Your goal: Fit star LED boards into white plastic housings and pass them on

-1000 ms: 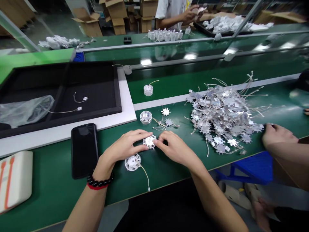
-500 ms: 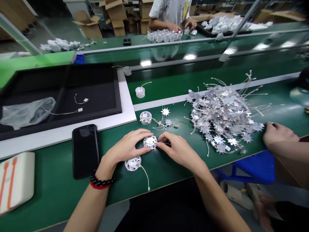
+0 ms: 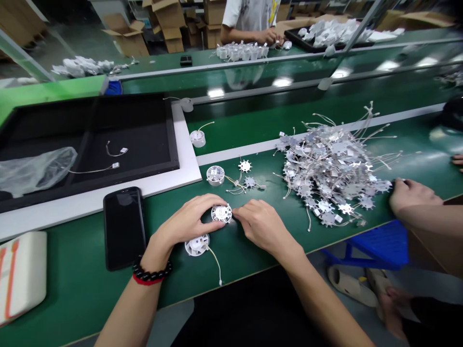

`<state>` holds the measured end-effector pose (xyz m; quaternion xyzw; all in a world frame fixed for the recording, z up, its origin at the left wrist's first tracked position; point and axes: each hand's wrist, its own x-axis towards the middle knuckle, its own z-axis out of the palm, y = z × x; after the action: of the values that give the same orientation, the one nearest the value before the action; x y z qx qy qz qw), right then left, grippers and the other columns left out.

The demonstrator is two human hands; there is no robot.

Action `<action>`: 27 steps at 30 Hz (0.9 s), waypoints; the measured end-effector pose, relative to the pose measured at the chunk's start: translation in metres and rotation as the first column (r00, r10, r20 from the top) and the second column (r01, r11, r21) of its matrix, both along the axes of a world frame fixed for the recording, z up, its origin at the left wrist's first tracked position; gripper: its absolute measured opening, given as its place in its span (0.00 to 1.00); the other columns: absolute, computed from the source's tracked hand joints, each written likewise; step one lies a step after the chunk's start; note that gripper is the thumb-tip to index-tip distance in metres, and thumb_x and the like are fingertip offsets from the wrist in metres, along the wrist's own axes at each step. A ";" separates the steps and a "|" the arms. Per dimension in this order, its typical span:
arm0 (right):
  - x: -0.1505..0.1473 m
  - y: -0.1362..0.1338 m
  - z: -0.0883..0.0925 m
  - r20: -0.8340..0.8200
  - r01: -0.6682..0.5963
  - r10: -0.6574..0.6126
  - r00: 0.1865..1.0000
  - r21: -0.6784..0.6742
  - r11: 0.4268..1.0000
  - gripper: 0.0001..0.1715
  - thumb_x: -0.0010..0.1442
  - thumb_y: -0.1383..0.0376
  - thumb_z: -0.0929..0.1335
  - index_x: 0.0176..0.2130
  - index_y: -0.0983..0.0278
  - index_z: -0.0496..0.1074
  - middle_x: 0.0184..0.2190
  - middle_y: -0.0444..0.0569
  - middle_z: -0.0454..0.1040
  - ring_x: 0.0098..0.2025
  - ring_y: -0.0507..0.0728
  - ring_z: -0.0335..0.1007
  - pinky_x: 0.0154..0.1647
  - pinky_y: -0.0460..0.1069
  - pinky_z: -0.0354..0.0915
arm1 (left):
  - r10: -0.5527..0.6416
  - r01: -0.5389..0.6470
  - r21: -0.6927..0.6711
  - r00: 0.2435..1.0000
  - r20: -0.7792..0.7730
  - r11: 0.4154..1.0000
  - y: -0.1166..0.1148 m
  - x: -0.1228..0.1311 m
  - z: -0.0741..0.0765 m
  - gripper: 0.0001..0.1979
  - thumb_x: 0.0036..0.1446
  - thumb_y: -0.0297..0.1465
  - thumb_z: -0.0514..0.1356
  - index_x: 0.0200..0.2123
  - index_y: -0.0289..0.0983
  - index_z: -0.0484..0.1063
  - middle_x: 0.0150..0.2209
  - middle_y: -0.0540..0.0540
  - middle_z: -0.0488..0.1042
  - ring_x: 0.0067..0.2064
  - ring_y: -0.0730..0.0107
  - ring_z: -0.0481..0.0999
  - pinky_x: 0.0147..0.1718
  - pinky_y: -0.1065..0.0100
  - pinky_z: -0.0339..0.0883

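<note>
White plastic round housing [image 3: 221, 213] sits on the green workbench [image 3: 83, 289] between both hands, its left edge held by the curled fingers of the left hand [image 3: 190, 221]. The right hand [image 3: 262, 224] brings its fingertips [image 3: 237, 211] to the right edge; firmness of that grip cannot be told. A wired white housing [image 3: 197, 245] lies just below the left hand. A heap of star-shaped metal LED boards [image 3: 329, 178] lies to the right, a black smartphone [image 3: 124, 228] to the left.
</note>
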<state>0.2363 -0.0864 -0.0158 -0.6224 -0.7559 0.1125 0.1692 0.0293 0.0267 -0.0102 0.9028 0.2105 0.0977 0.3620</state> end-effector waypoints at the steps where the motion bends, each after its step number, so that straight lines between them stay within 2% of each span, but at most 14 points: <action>1: -0.003 0.000 -0.001 0.019 -0.007 0.007 1.000 0.020 1.000 0.13 0.66 0.74 0.66 0.39 0.64 0.80 0.30 0.51 0.79 0.35 0.59 0.71 0.37 0.52 0.58 | 0.002 -0.002 0.007 1.000 -0.001 1.000 0.000 0.000 0.000 0.22 0.64 0.42 0.63 0.59 0.43 0.68 0.60 0.42 0.71 0.60 0.54 0.72 0.58 0.52 0.68; 4: -0.009 0.005 -0.002 0.050 -0.035 0.031 0.998 0.074 0.997 0.12 0.67 0.72 0.66 0.40 0.64 0.80 0.31 0.49 0.79 0.37 0.59 0.71 0.38 0.52 0.60 | 0.006 -0.006 0.039 1.000 0.002 0.999 0.000 -0.001 0.000 0.22 0.64 0.42 0.63 0.58 0.42 0.69 0.60 0.42 0.71 0.60 0.55 0.72 0.58 0.53 0.69; 7: -0.006 0.015 0.000 0.055 -0.010 0.003 0.998 0.131 0.991 0.11 0.70 0.67 0.65 0.43 0.63 0.79 0.39 0.49 0.80 0.44 0.58 0.73 0.44 0.52 0.63 | 0.043 -0.044 0.093 0.999 0.012 0.995 0.004 -0.006 0.001 0.18 0.65 0.40 0.62 0.55 0.42 0.72 0.56 0.43 0.74 0.56 0.57 0.75 0.55 0.56 0.72; 10: 0.011 0.027 -0.001 0.074 0.120 -0.136 0.988 0.187 0.975 0.15 0.70 0.69 0.64 0.51 0.66 0.76 0.49 0.57 0.78 0.51 0.64 0.71 0.48 0.57 0.64 | 0.148 -0.154 0.173 0.988 0.047 0.973 0.011 -0.014 0.000 0.17 0.65 0.38 0.62 0.55 0.41 0.73 0.56 0.42 0.73 0.56 0.54 0.74 0.56 0.53 0.70; 12: 0.023 0.033 -0.004 0.098 0.182 -0.205 0.974 0.206 0.961 0.16 0.66 0.70 0.67 0.52 0.69 0.75 0.53 0.64 0.75 0.55 0.71 0.69 0.50 0.62 0.64 | 0.239 -0.255 0.229 0.966 0.093 0.940 0.015 -0.018 -0.001 0.16 0.67 0.36 0.60 0.55 0.39 0.72 0.56 0.40 0.72 0.57 0.52 0.73 0.57 0.49 0.69; 16: 0.034 0.038 -0.009 0.130 0.153 -0.182 0.975 0.208 0.966 0.16 0.61 0.68 0.73 0.49 0.69 0.76 0.58 0.68 0.70 0.62 0.76 0.63 0.57 0.68 0.62 | 0.355 -0.403 0.308 0.913 0.200 0.862 0.018 -0.020 -0.003 0.14 0.67 0.33 0.58 0.54 0.38 0.73 0.56 0.38 0.72 0.57 0.50 0.72 0.57 0.46 0.68; 21: 0.022 0.041 -0.013 0.105 0.070 -0.092 0.990 0.194 0.978 0.11 0.62 0.65 0.73 0.44 0.67 0.77 0.59 0.65 0.69 0.65 0.73 0.61 0.62 0.65 0.60 | 0.376 -0.472 0.340 0.873 0.312 0.813 0.015 -0.016 0.000 0.11 0.67 0.32 0.58 0.51 0.37 0.75 0.51 0.40 0.75 0.54 0.55 0.75 0.55 0.50 0.70; 24: 0.015 0.044 -0.015 0.052 0.090 -0.102 0.993 0.194 0.977 0.04 0.63 0.69 0.70 0.40 0.67 0.76 0.54 0.64 0.72 0.62 0.71 0.64 0.60 0.64 0.62 | 0.362 -0.475 0.342 0.866 0.344 0.811 0.014 -0.014 0.001 0.09 0.68 0.31 0.58 0.48 0.38 0.76 0.50 0.41 0.76 0.52 0.56 0.76 0.54 0.52 0.70; 27: 0.018 0.044 -0.012 -0.042 0.152 -0.146 0.988 0.223 0.963 0.07 0.63 0.73 0.67 0.35 0.65 0.74 0.47 0.62 0.74 0.55 0.68 0.68 0.58 0.65 0.62 | 0.350 -0.472 0.333 0.862 0.366 0.816 0.013 -0.013 0.001 0.09 0.67 0.30 0.58 0.47 0.39 0.76 0.49 0.42 0.76 0.52 0.56 0.76 0.53 0.52 0.70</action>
<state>0.2541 -0.0424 -0.0274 -0.6527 -0.7126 0.0207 0.2565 0.0158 0.0399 -0.0091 0.8663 0.3221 0.3466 0.1601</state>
